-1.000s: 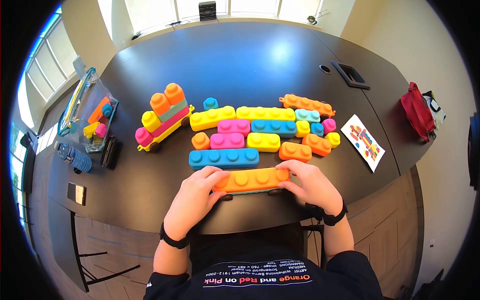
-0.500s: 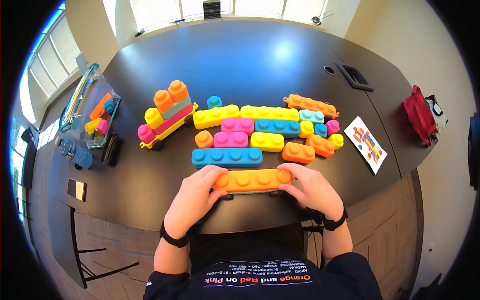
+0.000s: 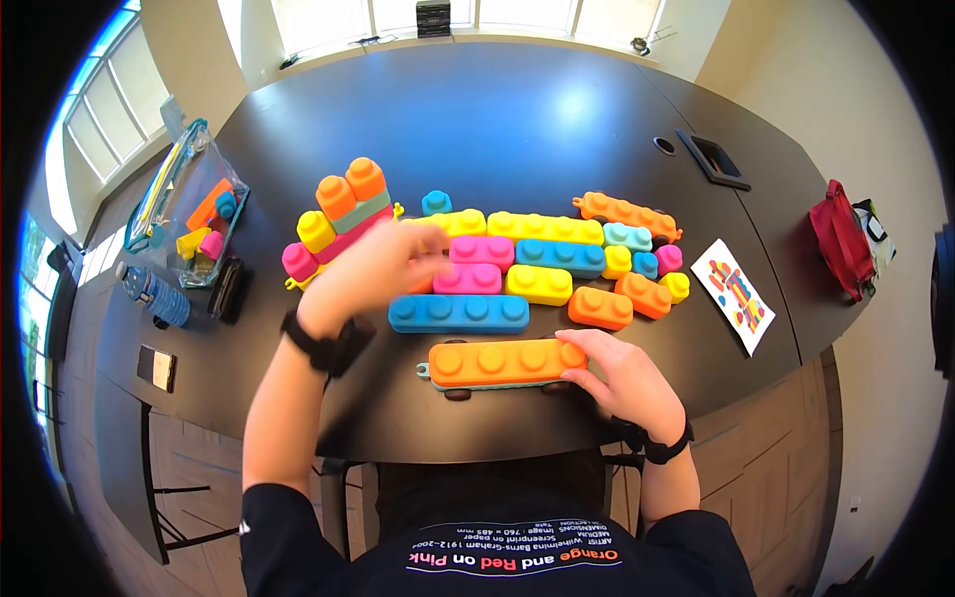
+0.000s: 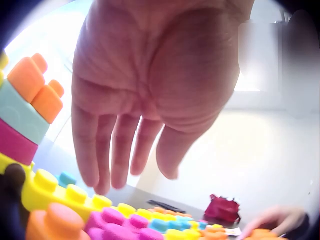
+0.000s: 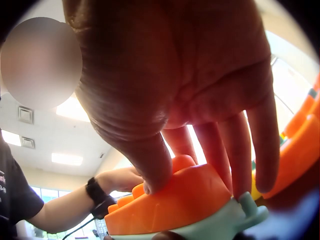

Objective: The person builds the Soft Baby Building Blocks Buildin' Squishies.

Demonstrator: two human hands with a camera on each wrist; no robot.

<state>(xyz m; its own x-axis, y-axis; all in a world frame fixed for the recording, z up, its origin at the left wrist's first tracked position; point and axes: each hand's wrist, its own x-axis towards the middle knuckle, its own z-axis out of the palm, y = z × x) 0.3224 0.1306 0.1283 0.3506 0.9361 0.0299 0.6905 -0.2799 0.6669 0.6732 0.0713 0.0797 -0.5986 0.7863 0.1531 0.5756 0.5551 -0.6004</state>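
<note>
A long orange building block (image 3: pixel 512 364) sits on a light teal wheeled base (image 5: pixel 200 230) near the table's front edge. Around its right end, my right hand (image 3: pixel 629 376) pinches the orange block between thumb and fingers. My left hand (image 3: pixel 370 271) is raised over the left part of the block rows, fingers extended and palm bare in the left wrist view. Below and beside it lie a long blue block (image 3: pixel 458 314), pink blocks (image 3: pixel 468 280) and a yellow block (image 4: pixel 75 195). It partly hides a yellow wheeled car stacked with pink, yellow, teal and orange blocks (image 3: pixel 365 180).
Several loose blocks (image 3: pixel 538 286) lie in rows mid-table, with an orange wheeled base (image 3: pixel 629 213) behind. A picture card (image 3: pixel 733 297) and red bag (image 3: pixel 841 239) are at right. At left are a clear bag (image 3: pixel 169 204), water bottle (image 3: pixel 159 296), black case (image 3: pixel 228 289) and phone (image 3: pixel 157 368).
My left hand has let go of the orange block's left end and moved up and left over the loose blocks. The right hand keeps its grip on the right end.
</note>
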